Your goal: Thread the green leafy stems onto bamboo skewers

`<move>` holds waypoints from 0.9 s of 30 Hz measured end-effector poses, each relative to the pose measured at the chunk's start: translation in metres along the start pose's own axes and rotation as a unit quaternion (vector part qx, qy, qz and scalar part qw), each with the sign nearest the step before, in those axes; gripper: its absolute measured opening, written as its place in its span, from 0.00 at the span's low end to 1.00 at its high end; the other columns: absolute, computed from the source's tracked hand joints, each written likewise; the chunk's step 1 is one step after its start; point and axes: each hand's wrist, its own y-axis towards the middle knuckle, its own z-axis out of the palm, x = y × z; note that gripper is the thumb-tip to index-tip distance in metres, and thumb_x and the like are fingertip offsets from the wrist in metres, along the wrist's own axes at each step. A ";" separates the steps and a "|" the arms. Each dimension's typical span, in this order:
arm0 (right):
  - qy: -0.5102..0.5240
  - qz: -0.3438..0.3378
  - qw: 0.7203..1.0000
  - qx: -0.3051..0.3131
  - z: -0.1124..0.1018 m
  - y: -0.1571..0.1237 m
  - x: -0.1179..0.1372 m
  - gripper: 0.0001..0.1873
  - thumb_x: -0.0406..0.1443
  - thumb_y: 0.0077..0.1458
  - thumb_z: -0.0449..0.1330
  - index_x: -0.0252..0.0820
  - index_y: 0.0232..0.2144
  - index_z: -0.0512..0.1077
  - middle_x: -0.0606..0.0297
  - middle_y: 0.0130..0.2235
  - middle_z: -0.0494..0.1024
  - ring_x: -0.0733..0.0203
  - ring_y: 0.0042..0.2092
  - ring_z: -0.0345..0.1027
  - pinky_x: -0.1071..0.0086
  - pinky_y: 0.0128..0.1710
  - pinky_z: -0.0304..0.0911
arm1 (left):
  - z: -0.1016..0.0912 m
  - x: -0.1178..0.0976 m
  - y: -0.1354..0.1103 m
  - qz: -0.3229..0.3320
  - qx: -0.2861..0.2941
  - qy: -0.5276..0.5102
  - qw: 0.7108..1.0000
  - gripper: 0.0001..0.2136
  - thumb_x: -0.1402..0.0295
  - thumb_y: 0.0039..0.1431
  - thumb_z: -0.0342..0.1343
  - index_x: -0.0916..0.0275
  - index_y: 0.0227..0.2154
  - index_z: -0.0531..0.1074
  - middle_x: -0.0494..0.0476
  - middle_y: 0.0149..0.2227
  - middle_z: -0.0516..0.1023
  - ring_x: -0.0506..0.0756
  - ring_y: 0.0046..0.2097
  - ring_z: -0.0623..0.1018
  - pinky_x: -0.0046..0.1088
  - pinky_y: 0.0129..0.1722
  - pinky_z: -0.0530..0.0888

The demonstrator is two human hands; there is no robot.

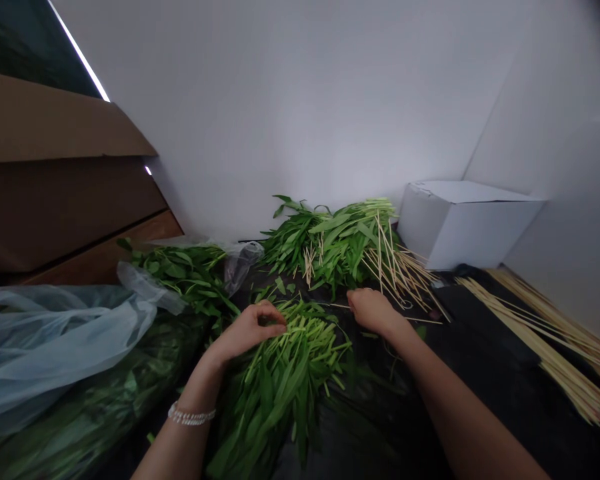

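My left hand [255,325] is over the near pile of leafy green stems [300,353], thumb and forefinger curled together at the cut ends. Whatever lies between those fingertips is too small to make out. My right hand [371,311] is closed in a pinch on one end of a thin wooden stick [336,305]. That stick points left across the far edge of the near pile. Behind my hands, more leafy green stems [350,230] are heaped against the wall, with loose thin wooden sticks [405,273] fanned out at their right.
Clear plastic bags [70,340] with greens lie at left, below a cardboard box [65,127]. A white box [473,217] stands back right. Bundles of long wooden sticks [555,353] lie on the right beside a black flat object [485,320]. A white wall [300,100] closes the back.
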 end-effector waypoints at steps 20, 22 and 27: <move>0.000 -0.047 0.997 -0.068 -0.010 -0.004 0.032 0.14 0.33 0.65 0.42 0.41 0.44 0.67 0.58 0.41 0.76 0.58 0.39 0.73 0.70 0.32 0.57 | 0.003 0.054 0.010 -0.055 -0.086 0.369 0.924 0.14 0.57 0.59 0.52 0.55 0.37 0.80 0.59 0.37 0.78 0.60 0.40 0.74 0.38 0.47 0.67; -0.001 -0.047 0.997 -0.060 -0.011 -0.005 0.033 0.14 0.32 0.65 0.42 0.41 0.44 0.67 0.58 0.42 0.76 0.59 0.39 0.73 0.71 0.33 0.58 | 0.004 0.055 0.011 -0.063 -0.092 0.388 0.915 0.16 0.58 0.62 0.48 0.56 0.37 0.79 0.59 0.36 0.76 0.59 0.40 0.73 0.39 0.47 0.66; -0.004 -0.047 0.998 -0.048 -0.012 -0.005 0.036 0.14 0.31 0.64 0.44 0.41 0.44 0.67 0.57 0.41 0.76 0.58 0.40 0.73 0.71 0.33 0.58 | 0.007 0.062 0.015 -0.096 -0.107 0.395 0.907 0.16 0.61 0.63 0.45 0.61 0.31 0.77 0.61 0.34 0.75 0.60 0.39 0.73 0.37 0.42 0.67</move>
